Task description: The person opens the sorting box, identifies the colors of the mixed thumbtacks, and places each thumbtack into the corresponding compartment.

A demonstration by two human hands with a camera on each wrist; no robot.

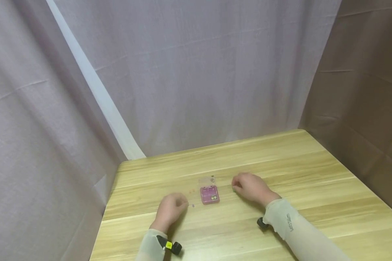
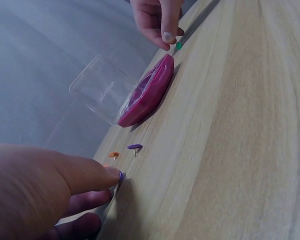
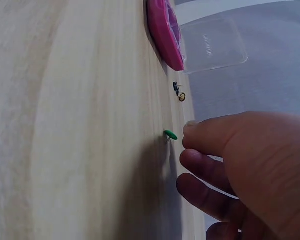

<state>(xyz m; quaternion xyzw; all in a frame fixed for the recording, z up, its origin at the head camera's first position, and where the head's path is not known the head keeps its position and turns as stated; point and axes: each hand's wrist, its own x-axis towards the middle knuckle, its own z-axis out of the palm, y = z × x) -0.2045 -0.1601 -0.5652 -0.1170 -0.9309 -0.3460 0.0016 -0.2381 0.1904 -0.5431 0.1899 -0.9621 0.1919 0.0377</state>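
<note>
Box (image 1: 209,199), pink, compartmented: lying open on the wooden table (image 1: 241,232), between the 2 hands and touched by neither; 2 pale green round pieces (image 1: 213,197) in its near right compartment, seen from the person's side. Lid (image 3: 215,47), clear, lettered, hinged at the far edge of the box and swung back. Left hand (image 1: 170,209): left of the box, low over the table, thumb and fingers bent, tips directed at the box; 1 purple pin (image 2: 120,176) at the thumb tip, mostly hidden, so whether it is pinched or merely touched cannot be told. Another purple pin (image 2: 134,147): flat head up, shank down on the table, between left hand and box. Orange pins (image 2: 114,155): 2, on the table, beyond the purple ones, 1 largely hidden behind the left hand in the left wrist view. Right hand (image 1: 250,186): right of the box, fingers loosely bent and holding nothing, thumb and fingertips parted. Green pin (image 3: 170,135): on the table, just beside the right thumb tip, apart from it, head tilted. Dark pins (image 3: 176,89): 2, close together beside the lid. Sleeves (image 1: 150,246): 2, pale, the right lettered. Wrist cameras (image 1: 262,224): 2, black. Curtain (image 1: 196,79): grey-mauve, behind the table.
</note>
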